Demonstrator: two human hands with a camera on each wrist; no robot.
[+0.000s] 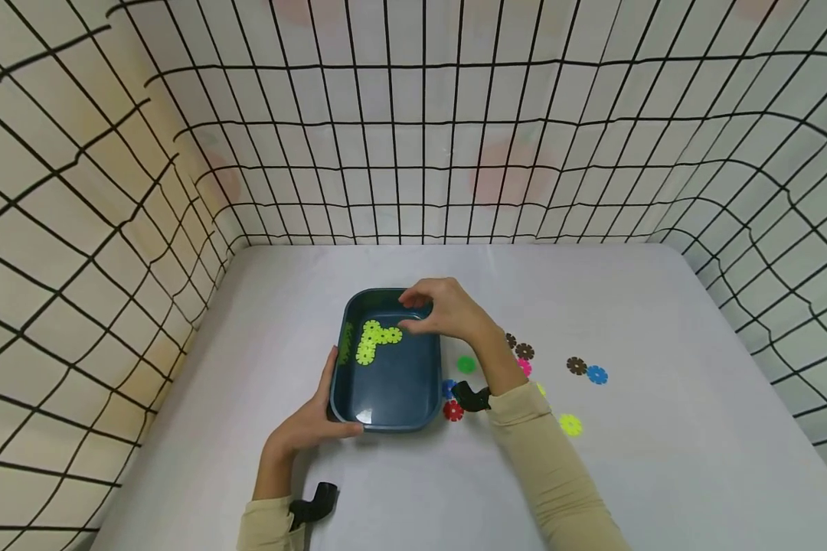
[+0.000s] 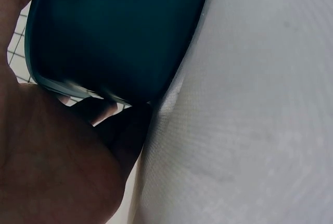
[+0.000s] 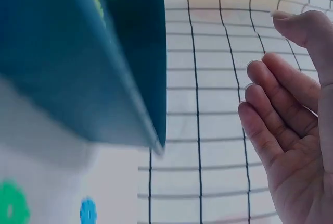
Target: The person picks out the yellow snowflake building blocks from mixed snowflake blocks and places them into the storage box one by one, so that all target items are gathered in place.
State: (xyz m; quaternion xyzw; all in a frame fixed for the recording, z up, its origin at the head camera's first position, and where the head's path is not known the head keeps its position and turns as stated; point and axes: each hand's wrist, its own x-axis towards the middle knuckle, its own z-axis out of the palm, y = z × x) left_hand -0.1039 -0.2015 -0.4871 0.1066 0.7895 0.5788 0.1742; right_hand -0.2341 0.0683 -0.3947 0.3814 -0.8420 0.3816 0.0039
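Note:
A dark blue rectangular tray (image 1: 403,390) stands on the white tabletop. Inside, towards its far left, lies a cluster of yellow-green notched plastic discs (image 1: 370,337). My left hand (image 1: 310,425) holds the tray's near left corner, thumb along the front side and fingers along the left side; the left wrist view shows the palm close to the tray's outer wall (image 2: 119,31). Over the tray's far right corner hovers my right hand (image 1: 451,312), thumb and fingers apart. In the right wrist view its loosely bent fingers (image 3: 281,114) have nothing between them.
Right of the tray lie scattered discs: a green disc (image 1: 465,364), a red disc (image 1: 453,411), a blue disc (image 1: 597,374), a brown disc (image 1: 576,366), a yellow-green disc (image 1: 570,425) and several others, some partly behind the right forearm. Black wire mesh (image 1: 423,145) encloses the table's back and sides.

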